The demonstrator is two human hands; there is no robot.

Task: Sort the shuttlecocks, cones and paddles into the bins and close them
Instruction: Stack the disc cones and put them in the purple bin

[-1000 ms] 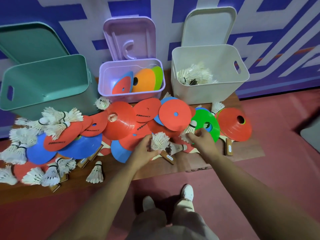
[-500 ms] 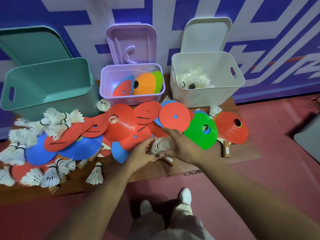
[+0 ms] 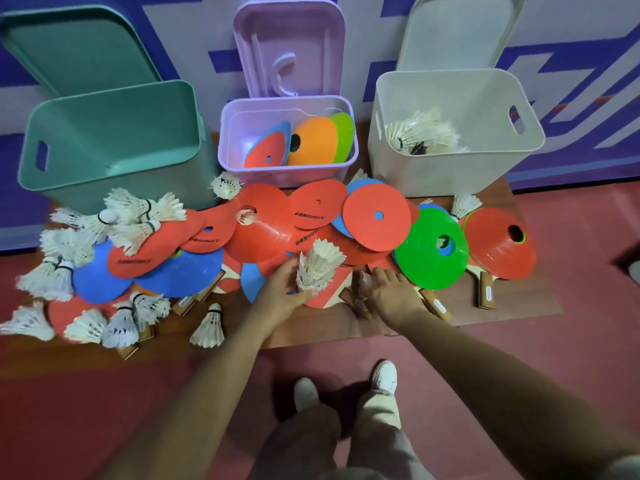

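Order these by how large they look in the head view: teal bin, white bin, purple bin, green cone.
1. teal bin and white bin: they look about alike, so I do not rank them.
2. purple bin.
3. green cone.

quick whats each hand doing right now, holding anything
Left hand: grips a bunch of shuttlecocks.
Right hand: beside a paddle handle, blurred; cannot tell if it holds anything.
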